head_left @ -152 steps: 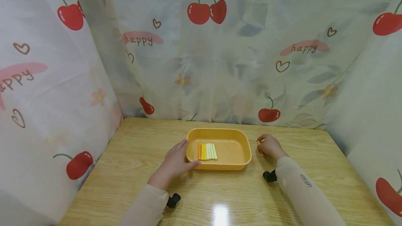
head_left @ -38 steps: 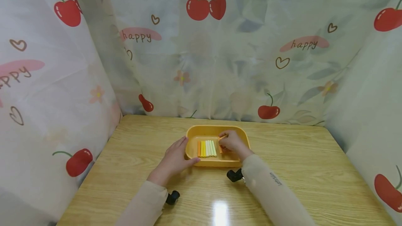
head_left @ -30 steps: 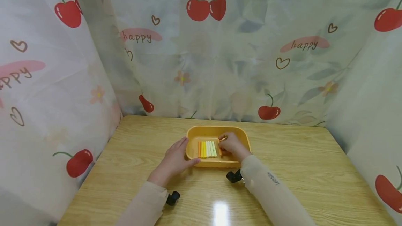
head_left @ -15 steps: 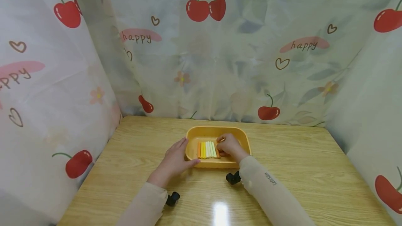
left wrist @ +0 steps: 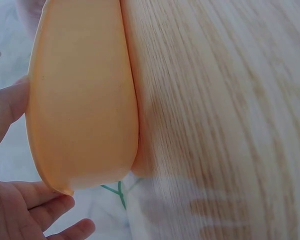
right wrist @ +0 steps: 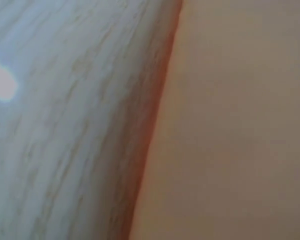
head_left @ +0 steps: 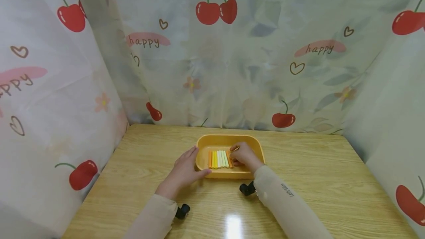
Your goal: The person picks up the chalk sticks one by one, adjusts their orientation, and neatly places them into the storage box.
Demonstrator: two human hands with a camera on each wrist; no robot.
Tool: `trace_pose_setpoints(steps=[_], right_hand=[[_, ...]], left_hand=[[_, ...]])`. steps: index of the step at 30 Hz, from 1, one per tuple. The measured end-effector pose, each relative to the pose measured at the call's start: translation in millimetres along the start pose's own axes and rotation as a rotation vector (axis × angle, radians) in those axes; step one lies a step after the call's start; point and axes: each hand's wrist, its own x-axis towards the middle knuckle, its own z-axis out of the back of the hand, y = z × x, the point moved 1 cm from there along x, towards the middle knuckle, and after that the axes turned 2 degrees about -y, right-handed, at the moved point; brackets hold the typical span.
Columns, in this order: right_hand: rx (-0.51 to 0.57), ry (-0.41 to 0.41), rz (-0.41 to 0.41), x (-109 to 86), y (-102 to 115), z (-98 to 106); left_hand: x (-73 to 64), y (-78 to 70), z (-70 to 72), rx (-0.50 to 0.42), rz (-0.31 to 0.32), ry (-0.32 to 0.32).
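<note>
Inside a yellow-orange plastic tray (head_left: 219, 176), several chalk sticks (head_left: 218, 159) lie side by side, running from orange through yellow and white to pale green. An orange chalk stick (head_left: 230, 160) lies at the right end of this row. My right hand (head_left: 245, 155) reaches into the tray, its curled fingers at that stick and partly covering it. With my left hand (head_left: 186, 167) I hold the tray's left end, thumb on the near rim and fingers at the far corner. The left wrist view shows the tray wall between thumb and fingers. In the right wrist view the chalk is hidden.
The tray stands on a wood-grain table (head_left: 159, 139). Patterned curtains (head_left: 229, 76) with cherries enclose the back and both sides. A black wrist camera (head_left: 182, 211) sits by the left cuff, another black camera (head_left: 247, 189) by the right.
My right hand has come from the table right of the tray into it, bringing orange chalk. The orange stick has moved left against the pale green ones. My left hand stays on the tray.
</note>
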Motion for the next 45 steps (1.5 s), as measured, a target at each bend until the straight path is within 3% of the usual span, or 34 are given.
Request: trace_pose_setpoints(steps=[6, 16, 27, 45], right_hand=[[0.047, 0.014, 0.003, -5.1, 3, 6], [-0.03, -0.003, 0.072, -19.4, 15, 23], [-0.019, 0.013, 0.121, -30.4, 19, 35], [-0.147, -0.061, 0.229, -64.7, 16, 69]], left_hand=[[-0.7, 0.0, -1.1, 0.007, 0.015, 0.008], [0.1, -0.5, -2.2, 0.006, 0.009, 0.001], [-0.4, 0.2, -1.1, 0.014, -0.004, 0.005], [0.2, 1.3, -3.4, -0.002, 0.005, 0.011]])
